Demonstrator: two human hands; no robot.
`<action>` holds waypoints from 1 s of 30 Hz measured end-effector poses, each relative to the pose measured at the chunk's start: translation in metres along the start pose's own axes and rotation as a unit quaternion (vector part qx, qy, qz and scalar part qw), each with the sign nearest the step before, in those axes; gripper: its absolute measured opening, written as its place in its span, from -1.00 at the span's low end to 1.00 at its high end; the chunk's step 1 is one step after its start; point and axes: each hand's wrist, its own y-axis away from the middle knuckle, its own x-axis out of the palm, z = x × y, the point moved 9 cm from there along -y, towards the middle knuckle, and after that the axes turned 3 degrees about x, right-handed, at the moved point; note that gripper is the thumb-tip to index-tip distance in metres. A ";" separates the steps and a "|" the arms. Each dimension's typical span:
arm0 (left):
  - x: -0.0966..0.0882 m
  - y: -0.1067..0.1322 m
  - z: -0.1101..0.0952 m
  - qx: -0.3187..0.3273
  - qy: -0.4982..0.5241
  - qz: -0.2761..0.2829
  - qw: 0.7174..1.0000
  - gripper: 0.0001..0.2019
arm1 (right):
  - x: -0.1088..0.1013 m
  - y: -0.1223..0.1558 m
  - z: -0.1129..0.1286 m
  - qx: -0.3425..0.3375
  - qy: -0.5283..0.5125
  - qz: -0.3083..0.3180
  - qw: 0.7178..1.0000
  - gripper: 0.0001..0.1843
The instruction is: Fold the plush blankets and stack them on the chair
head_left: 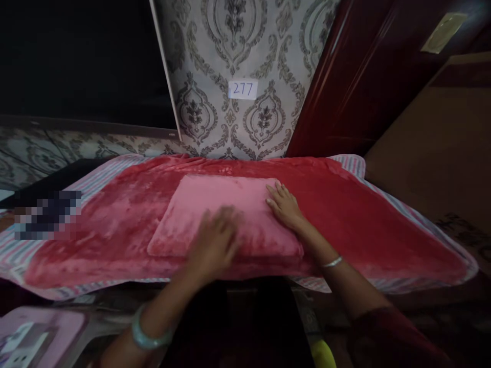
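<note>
A pink plush blanket [238, 204], folded into a flat, roughly rectangular pad, lies on a larger red plush cover [345, 214] with a striped border. My right hand [285, 205] rests open on the pad's right side, its fingers spread near the far right corner. Over the pad's front left part is my left hand [217, 240], blurred by motion. Its fingers reach forward with the thumb apart, and nothing shows in its grasp. Whether the left palm presses on the plush or hovers just above cannot be made out.
A dark television screen [84, 61] stands at the back left before patterned wallpaper [233, 41] bearing a paper label [243, 89]. At the right are a dark red wooden panel [345, 76] and a large cardboard box [433, 148]. A pink object [65, 322] sits low at the left.
</note>
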 end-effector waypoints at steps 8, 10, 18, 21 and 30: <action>0.022 0.022 0.121 -0.184 -0.118 0.089 0.972 -0.37 | 0.030 0.064 -0.004 -0.067 -0.092 -0.013 0.993 -0.29; 0.028 0.024 0.121 -0.188 -0.119 0.095 0.970 -0.37 | 0.032 0.061 -0.006 -0.063 -0.118 -0.021 0.991 -0.28; 0.016 0.025 0.130 -0.195 -0.084 0.044 0.976 -0.39 | 0.036 0.069 -0.046 0.060 -0.285 -0.069 0.954 -0.11; -0.002 0.034 0.156 -0.258 -0.032 -0.015 0.965 -0.34 | 0.035 0.074 -0.050 0.064 -0.315 -0.075 0.944 -0.11; -0.012 0.078 0.208 -0.436 0.205 -0.079 0.873 -0.25 | 0.035 0.077 -0.060 0.110 -0.389 -0.085 0.911 0.02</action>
